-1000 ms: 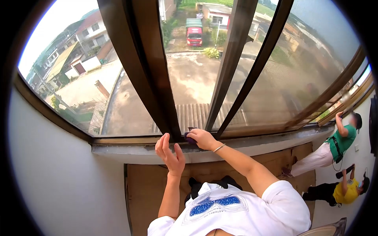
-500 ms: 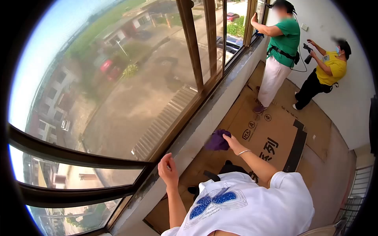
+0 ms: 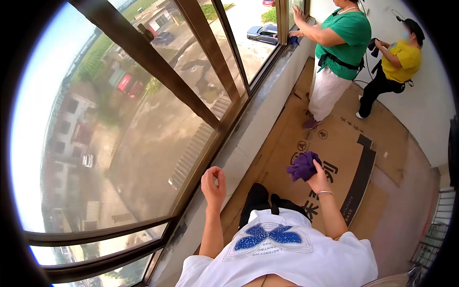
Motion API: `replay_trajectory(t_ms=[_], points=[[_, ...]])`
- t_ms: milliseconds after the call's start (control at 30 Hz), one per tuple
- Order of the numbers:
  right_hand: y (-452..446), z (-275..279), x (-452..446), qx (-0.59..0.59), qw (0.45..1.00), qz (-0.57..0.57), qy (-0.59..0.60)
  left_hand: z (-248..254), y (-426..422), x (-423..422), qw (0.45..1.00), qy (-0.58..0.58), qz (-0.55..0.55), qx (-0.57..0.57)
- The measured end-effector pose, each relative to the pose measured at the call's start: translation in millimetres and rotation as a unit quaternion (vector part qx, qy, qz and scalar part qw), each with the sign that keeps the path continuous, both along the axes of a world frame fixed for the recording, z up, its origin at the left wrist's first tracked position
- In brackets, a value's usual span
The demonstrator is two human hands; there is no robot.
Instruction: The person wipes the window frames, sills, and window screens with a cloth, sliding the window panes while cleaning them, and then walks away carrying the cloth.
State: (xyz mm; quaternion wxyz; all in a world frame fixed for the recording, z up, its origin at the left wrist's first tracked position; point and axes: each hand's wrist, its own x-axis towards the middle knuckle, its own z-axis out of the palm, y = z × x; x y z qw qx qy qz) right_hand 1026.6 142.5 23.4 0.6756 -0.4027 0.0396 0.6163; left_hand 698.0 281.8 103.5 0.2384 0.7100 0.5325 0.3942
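Note:
My right hand (image 3: 317,178) holds a bunched purple cloth (image 3: 304,166) in front of my body, above the cardboard floor covering. The cloth hangs in the air, apart from the window. My left hand (image 3: 213,186) is raised beside the low window wall, its fingers loosely curled with nothing visible in them. Close to that hand runs the brown window frame (image 3: 193,191), with a large dusty pane (image 3: 143,158) beyond it. Whether the left hand touches the frame cannot be told; it looks apart.
Flattened cardboard (image 3: 282,138) covers the floor. A person in a green top (image 3: 345,43) works at the far window with a blue cloth (image 3: 294,40). Behind them, a person in a yellow top (image 3: 405,61) holds a dark device. A wire rack (image 3: 437,225) stands at right.
My view has shifted. My right hand has brought the purple cloth away from the window wall, rightward. The person in green now has both hands at the far window.

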Motion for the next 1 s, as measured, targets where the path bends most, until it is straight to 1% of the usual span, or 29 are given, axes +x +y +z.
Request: replay_trajectory(t_ms=[100,133,200,233,267,400,467,500,533,600,667,733,800,833,900,933,967,1000], points=[[41,-21,-4,0.006,1.0,0.026,-0.013,-3,33,17,0.999,0.017,0.004,0.026],[54,-14,-12,0.005,1.0,0.023,-0.013,1,42,21,0.999,0.017,0.002,0.04],[82,9,-21,-0.025,0.989,0.033,-0.144,4,60,27,0.998,0.011,-0.005,0.06],[98,6,-21,-0.002,0.982,0.039,-0.184,4,75,34,0.992,0.035,-0.01,0.118],[115,6,-15,0.004,0.982,0.035,-0.188,5,89,39,0.983,0.059,-0.012,0.173],[165,10,-10,0.007,0.984,0.067,-0.166,29,129,53,0.976,0.07,-0.004,0.208],[189,21,-6,0.069,0.969,0.128,-0.198,36,145,53,0.958,0.09,0.034,0.27],[198,29,-5,0.072,0.969,0.134,-0.197,43,150,55,0.955,0.099,0.033,0.278],[209,31,-2,0.101,0.964,0.138,-0.202,50,152,57,0.956,0.105,0.031,0.271],[227,39,1,0.11,0.965,0.129,-0.198,60,166,64,0.927,0.127,0.053,0.35],[240,51,4,0.117,0.963,0.135,-0.2,68,173,63,0.917,0.147,0.06,0.365],[254,51,9,0.12,0.96,0.147,-0.204,81,180,64,0.88,0.175,0.102,0.429],[275,46,17,0.147,0.938,0.161,-0.269,94,186,64,0.876,0.183,0.119,0.431],[290,50,23,0.148,0.936,0.172,-0.267,100,191,66,0.856,0.195,0.151,0.455],[332,70,37,0.237,0.881,0.175,-0.37,118,195,72,0.82,0.235,0.204,0.481],[353,104,40,0.295,0.867,0.164,-0.366,127,198,75,0.818,0.244,0.215,0.475],[378,132,45,0.34,0.815,0.123,-0.452,135,203,78,0.794,0.25,0.24,0.5],[401,167,49,0.394,0.779,0.097,-0.478,144,207,81,0.769,0.26,0.262,0.522]])
